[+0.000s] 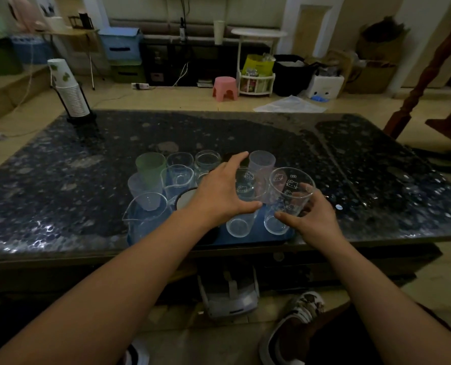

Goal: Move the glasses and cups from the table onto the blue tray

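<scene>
A blue tray (256, 239) lies at the near edge of the dark speckled table (350, 159), crowded with several glasses and cups. My right hand (311, 219) grips a clear printed glass (288, 196) at the tray's right end, thumb in front, fingers behind. My left hand (224, 191) curls round a second printed glass (244, 204) beside it. A green cup (150, 169), a frosted cup (261, 160), a small jar (207, 162) and a clear spouted jug (145, 219) stand on the tray too.
A stack of paper cups in a black holder (70, 90) stands at the table's far left corner. Beyond the table are a pink stool (224, 88), a white rack (256, 80) and storage boxes. My shoes and a grey device lie on the floor below.
</scene>
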